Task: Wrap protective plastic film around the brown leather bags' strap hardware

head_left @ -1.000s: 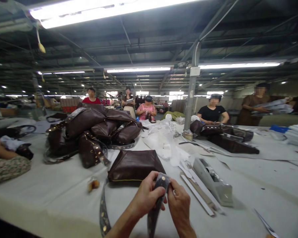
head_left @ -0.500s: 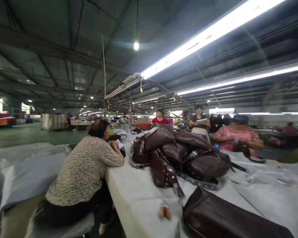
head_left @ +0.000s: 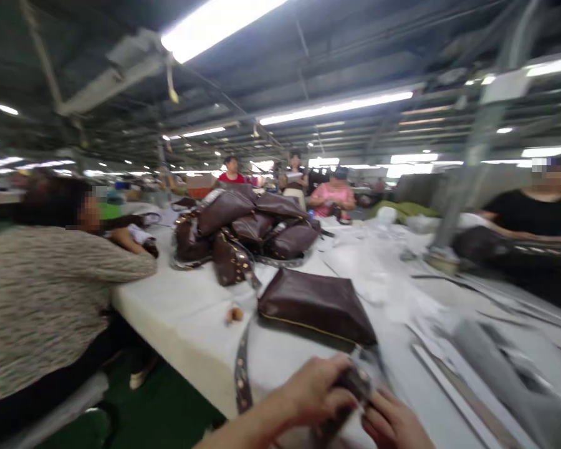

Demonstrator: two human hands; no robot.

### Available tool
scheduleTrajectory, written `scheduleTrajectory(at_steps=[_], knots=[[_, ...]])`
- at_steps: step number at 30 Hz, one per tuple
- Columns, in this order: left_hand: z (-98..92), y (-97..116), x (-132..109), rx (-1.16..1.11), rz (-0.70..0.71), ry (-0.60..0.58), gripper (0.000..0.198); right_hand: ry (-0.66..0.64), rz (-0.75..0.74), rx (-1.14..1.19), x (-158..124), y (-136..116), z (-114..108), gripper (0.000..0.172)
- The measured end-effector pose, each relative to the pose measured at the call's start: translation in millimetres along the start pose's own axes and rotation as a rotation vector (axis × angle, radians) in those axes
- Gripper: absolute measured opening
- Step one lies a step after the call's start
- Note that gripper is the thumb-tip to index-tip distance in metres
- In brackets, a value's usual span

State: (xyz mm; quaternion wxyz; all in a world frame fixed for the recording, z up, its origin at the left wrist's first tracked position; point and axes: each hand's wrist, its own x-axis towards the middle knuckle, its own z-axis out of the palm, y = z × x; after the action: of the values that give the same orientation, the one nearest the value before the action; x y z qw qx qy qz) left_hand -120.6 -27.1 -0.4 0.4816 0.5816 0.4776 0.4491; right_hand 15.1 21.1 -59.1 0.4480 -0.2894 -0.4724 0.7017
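Note:
A dark brown leather bag [head_left: 313, 305] with a gold zip line lies on the white-covered table. Just in front of it, my left hand [head_left: 315, 393] is closed around a dark brown strap [head_left: 355, 381] with metal studs. My right hand [head_left: 390, 418] has its fingers bent against the strap's right side, where clear film seems to lie; blur hides the exact grip. Another stretch of studded strap [head_left: 242, 368] curves down the table left of the bag. Beyond it sits a pile of similar brown bags [head_left: 243, 224].
A small orange-brown object [head_left: 234, 315] rests left of the bag. At left, a person in a patterned top [head_left: 60, 287] leans on the table. Rulers or strips [head_left: 453, 399], grey material [head_left: 509, 368] and a metal post [head_left: 467, 168] stand to the right, with another person [head_left: 533, 212] beyond.
The view has swung right and down. Both my hands and the strap they hold have come into sight, and the near bag now shows whole.

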Motion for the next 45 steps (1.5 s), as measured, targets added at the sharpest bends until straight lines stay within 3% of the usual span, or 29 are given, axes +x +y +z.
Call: scheduleTrajectory(at_steps=[3, 7, 13, 18, 22, 26, 30, 34, 37, 41, 45], knots=[[17.5, -1, 5, 0.271, 0.086, -0.117, 0.012, 0.155, 0.12, 0.126, -26, -18, -26, 0.046], [10.0, -6, 11, 0.471, 0.181, -0.17, 0.011, 0.199, 0.197, 0.329, -27, -26, -19, 0.05], [6.0, -24, 6, 0.515, 0.201, -0.144, 0.019, 0.185, 0.257, 0.477, -33, -25, -10, 0.046], [3.7, -23, 1, 0.55, 0.269, -0.195, 0.017, 0.147, 0.32, 0.564, -40, -31, -8, 0.039], [11.4, -26, 0, 0.634, 0.335, -0.083, 0.02, 0.186, 0.303, 0.592, -40, -33, -3, 0.04], [18.8, -24, 4, 0.607, 0.349, 0.026, 0.011, 0.244, 0.106, 0.374, -40, -35, -7, 0.042], [14.3, -8, 14, 0.346, 0.194, 0.1, 0.017, 0.362, -0.134, -0.171, -45, -36, -22, 0.036], [9.2, 10, 24, -0.01, 0.025, 0.0, 0.025, 0.478, -0.673, -0.816, -46, -39, -30, 0.024], [10.9, 19, 26, -0.1, -0.033, -0.074, 0.032, 0.343, -1.05, -1.199, -41, -46, -31, 0.035], [12.5, 28, 22, -0.097, -0.023, -0.189, 0.03, 0.245, -1.295, -1.502, -30, -51, -37, 0.055], [8.0, 29, 24, -0.084, 0.043, -0.338, 0.034, 0.174, -1.378, -1.549, -11, -44, -41, 0.052]])
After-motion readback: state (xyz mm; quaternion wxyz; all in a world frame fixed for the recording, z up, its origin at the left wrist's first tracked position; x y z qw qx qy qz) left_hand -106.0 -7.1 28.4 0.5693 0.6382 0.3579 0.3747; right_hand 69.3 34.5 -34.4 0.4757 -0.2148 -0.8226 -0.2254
